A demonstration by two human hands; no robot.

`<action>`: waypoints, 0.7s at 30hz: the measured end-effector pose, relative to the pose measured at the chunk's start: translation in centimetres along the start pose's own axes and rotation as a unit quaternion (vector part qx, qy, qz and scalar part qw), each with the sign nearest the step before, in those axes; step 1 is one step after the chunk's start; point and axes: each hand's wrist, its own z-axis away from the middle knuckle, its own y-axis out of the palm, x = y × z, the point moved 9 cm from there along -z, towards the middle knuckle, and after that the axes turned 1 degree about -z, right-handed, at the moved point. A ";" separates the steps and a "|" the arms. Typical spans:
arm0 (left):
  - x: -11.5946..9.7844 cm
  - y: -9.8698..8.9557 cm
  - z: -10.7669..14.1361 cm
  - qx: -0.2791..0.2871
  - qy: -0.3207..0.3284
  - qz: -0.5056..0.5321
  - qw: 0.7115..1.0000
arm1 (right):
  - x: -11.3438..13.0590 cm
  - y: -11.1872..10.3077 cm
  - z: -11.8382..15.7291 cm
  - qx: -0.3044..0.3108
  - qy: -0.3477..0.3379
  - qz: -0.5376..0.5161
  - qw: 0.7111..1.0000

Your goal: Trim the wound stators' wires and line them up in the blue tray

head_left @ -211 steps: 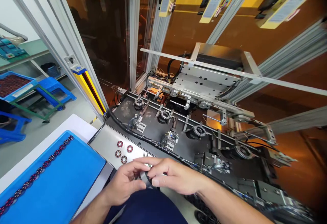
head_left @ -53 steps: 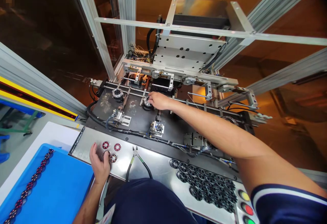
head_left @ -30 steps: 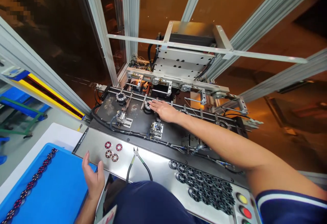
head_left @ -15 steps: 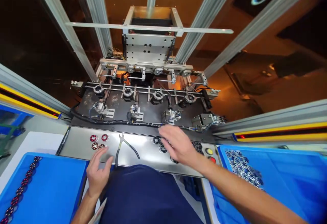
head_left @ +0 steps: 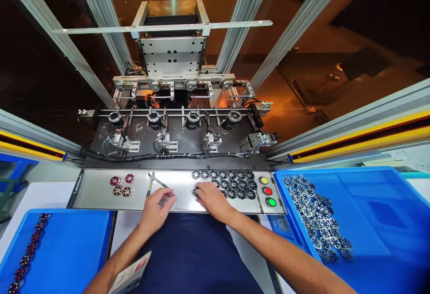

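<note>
Several black-and-silver round spoked parts (head_left: 231, 184) lie in rows on the right of the steel ledge (head_left: 94, 198). My right hand (head_left: 213, 201) reaches down at the left end of these rows, its curled fingertips on one spoked part (head_left: 195, 191) that they partly cover. My left hand (head_left: 157, 209) hovers over the ledge's front edge, thumb and index finger curved with a gap between them and nothing visible inside. Just beyond it lie pliers (head_left: 152, 177), their handles partly behind that hand. Red-and-black round parts (head_left: 115, 181) sit farther left on the ledge.
Behind the ledge stands a machine with several ring-shaped fixtures (head_left: 193, 118). Yellow, red and green buttons (head_left: 268, 191) are at the ledge's right end. A blue tray (head_left: 369, 240) at right holds silver spoked parts; another blue tray (head_left: 74, 249) at left has a line of red-black ones.
My right hand has come down and left onto a spoked part. My left hand has moved right, from beside the red-black parts to near the pliers. The camera view has shifted.
</note>
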 end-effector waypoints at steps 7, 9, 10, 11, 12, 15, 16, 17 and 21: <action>2.3 2.0 1.2 0.038 -0.120 0.220 0.967 | 5.3 -2.8 -3.9 -0.032 -0.112 -0.088 0.989; 1.4 2.0 1.7 0.050 -0.134 0.294 0.945 | 7.7 -4.8 -5.1 -0.057 -0.134 -0.125 0.981; 0.8 1.8 2.0 0.048 -0.135 0.327 0.934 | 8.8 -5.8 -5.6 -0.070 -0.142 -0.143 0.977; 0.2 1.4 2.2 0.041 -0.133 0.356 0.924 | 9.7 -6.7 -6.0 -0.081 -0.149 -0.161 0.972; -0.3 1.0 2.5 0.031 -0.129 0.380 0.915 | 10.5 -7.6 -6.4 -0.092 -0.154 -0.178 0.968; -1.5 -0.1 3.2 0.006 -0.117 0.432 0.894 | 11.6 -9.4 -7.2 -0.120 -0.159 -0.221 0.955; -1.7 -0.3 3.4 -0.001 -0.113 0.444 0.889 | 11.9 -9.8 -7.3 -0.129 -0.160 -0.230 0.951; -1.9 -0.5 3.5 -0.008 -0.108 0.453 0.885 | 12.0 -10.0 -7.3 -0.136 -0.160 -0.236 0.949; -2.0 -1.2 3.8 -0.038 -0.082 0.463 0.882 | 12.4 -10.9 -7.3 -0.154 -0.154 -0.249 0.944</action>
